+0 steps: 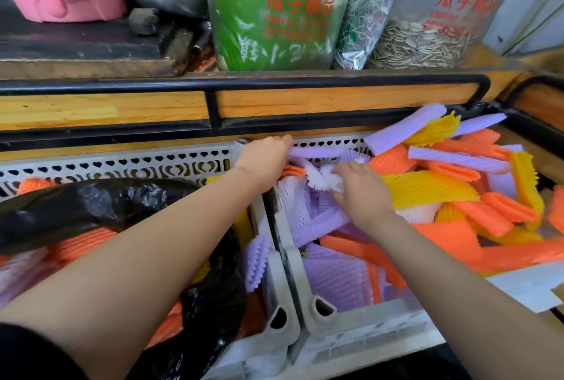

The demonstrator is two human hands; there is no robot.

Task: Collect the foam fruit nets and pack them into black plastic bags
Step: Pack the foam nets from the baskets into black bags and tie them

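Gripping purple net (316, 152) in my left hand (264, 159), fingers curled on its left end, frame centre | right hand (364, 188) pinches white net (325, 179), bunched between thumb and fingertips | both above right crate (335, 314), heaped with nets | black bag (91, 205) in left crate (122, 162), centre-left

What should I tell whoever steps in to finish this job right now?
Left hand: fingers curled on the end of a lilac foam tube net at the back of the right grey plastic crate.
Right hand: pinches a white foam net in the same crate.
Done: some orange foam nets lie in the open black plastic bag in the left grey plastic crate.
To do: the heap of lilac, orange and yellow nets in the right crate is not yet bagged.
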